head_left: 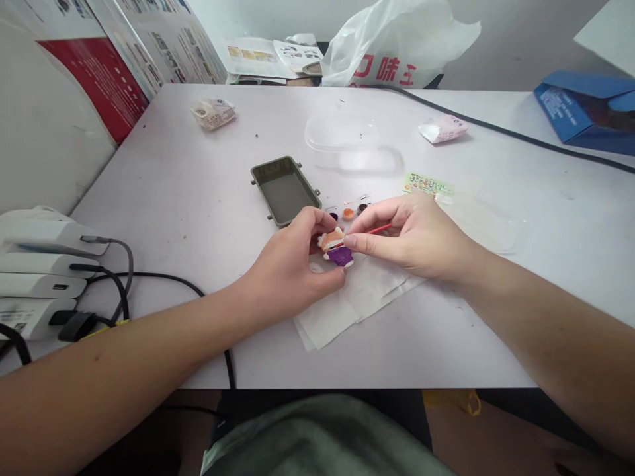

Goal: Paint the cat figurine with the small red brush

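Observation:
My left hand [302, 264] grips a small figurine [339, 255] between thumb and fingers. The figurine has an orange and white upper part and a purple lower part. Pinched in my right hand [411, 235] is a thin red paintbrush [380, 229]; its tip is hidden by my fingers, close against the figurine. Just beyond my hands stand small paint pots, among them an orange one [348, 213] and a dark one [362, 207]. White tissue paper [342, 311] lies flat on the table under my hands.
An olive tray [286, 190] sits left of the paint pots. Clear plastic lids [342, 134] lie behind, with a green sticker sheet [427, 185] to the right. Chargers with cables [49, 264] crowd the left edge. A blue box [580, 109] stands at the back right.

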Demonstrator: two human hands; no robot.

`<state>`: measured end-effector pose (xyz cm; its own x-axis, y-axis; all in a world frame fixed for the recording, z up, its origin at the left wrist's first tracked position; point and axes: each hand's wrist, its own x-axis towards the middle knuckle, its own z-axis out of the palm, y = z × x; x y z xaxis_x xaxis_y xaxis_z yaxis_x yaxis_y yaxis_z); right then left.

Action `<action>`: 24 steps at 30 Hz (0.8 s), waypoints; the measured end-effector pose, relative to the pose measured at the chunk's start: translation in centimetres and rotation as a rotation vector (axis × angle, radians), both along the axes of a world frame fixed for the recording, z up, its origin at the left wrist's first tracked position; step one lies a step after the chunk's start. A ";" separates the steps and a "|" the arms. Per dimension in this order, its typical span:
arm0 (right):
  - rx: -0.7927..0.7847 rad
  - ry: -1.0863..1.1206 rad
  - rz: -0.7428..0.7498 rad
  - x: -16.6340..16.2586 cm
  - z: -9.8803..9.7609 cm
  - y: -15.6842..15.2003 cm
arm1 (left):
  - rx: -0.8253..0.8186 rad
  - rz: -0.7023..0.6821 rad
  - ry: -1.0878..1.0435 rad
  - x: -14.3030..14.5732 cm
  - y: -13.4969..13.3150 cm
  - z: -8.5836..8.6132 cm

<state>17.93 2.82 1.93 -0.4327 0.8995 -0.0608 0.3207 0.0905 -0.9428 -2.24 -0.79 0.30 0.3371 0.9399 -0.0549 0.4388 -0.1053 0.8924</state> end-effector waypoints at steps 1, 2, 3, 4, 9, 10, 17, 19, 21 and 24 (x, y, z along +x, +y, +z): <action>0.005 -0.005 -0.001 0.0 0.0 0.0 | -0.002 -0.002 -0.001 0.0 0.0 0.0; 0.009 -0.009 -0.001 0.0 0.0 0.0 | -0.002 -0.003 -0.002 0.0 0.0 0.0; 0.012 -0.010 -0.001 -0.1 0.0 0.0 | -0.001 -0.005 -0.002 0.0 0.0 -0.1; 0.015 -0.011 -0.003 -0.1 0.0 0.0 | -0.001 -0.006 -0.004 0.0 0.0 -0.1; 0.043 -0.042 -0.014 -0.2 -0.1 0.0 | -0.013 0.001 -0.002 0.0 0.0 -0.1; 0.050 -0.049 -0.014 -0.2 -0.1 0.0 | -0.012 0.004 -0.003 0.0 0.0 0.0; 0.050 -0.053 -0.005 0.1 -0.1 0.0 | -0.015 0.001 -0.002 0.0 -0.1 0.2; 0.054 -0.045 -0.008 0.2 -0.1 0.1 | -0.008 0.005 -0.003 0.0 -0.1 0.2; 0.051 -0.027 -0.014 0.2 -0.1 0.1 | 0.000 0.007 0.002 0.0 0.0 0.2; 0.034 0.007 -0.010 0.1 0.0 0.0 | -0.006 -0.001 0.004 0.0 0.0 0.2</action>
<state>18.06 2.83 1.93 -0.4242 0.9052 -0.0269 0.3152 0.1198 -0.9414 -2.22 -0.78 0.48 0.3377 0.9393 -0.0614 0.4418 -0.1006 0.8915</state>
